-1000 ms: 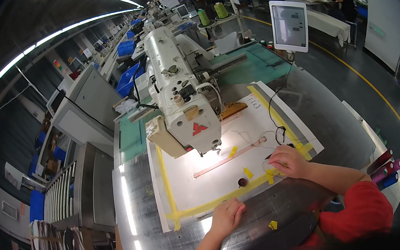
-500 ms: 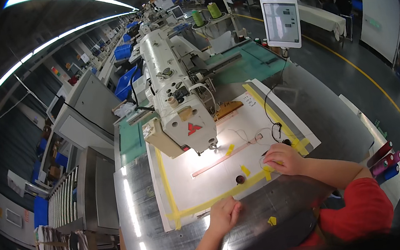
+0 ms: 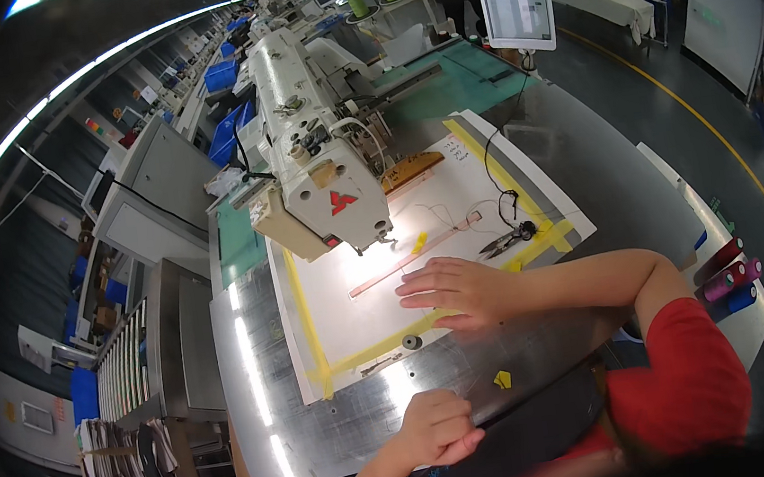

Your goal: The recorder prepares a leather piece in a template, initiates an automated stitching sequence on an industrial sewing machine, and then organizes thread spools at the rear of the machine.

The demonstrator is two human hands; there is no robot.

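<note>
My right hand (image 3: 451, 295) is open, fingers spread over the white sheet (image 3: 327, 331) edged with yellow tape, just below the thin pink strip (image 3: 370, 284). A small dark round piece (image 3: 412, 342) is below those fingers. Black-handled scissors (image 3: 520, 233) and loose threads are at the sheet's right. My left hand (image 3: 439, 430) is curled closed near the metal table's (image 3: 257, 387) front edge, beside a small yellow scrap (image 3: 502, 379); what it holds, if anything, is hidden. The white machine head (image 3: 318, 180) hangs over the sheet, with a wooden piece (image 3: 407, 169) behind.
A screen (image 3: 513, 3) on a stand is at the back right, near green plates (image 3: 452, 72). Thread cones (image 3: 726, 282) stand beside the table's right. A grey cabinet (image 3: 154, 171) and racks are at the left. Other people work in the background, at the right.
My right hand has moved left from beside the scissors and spread its fingers. My left hand has drawn back off the sheet toward the front edge. The view has tilted, shifting the scene upward.
</note>
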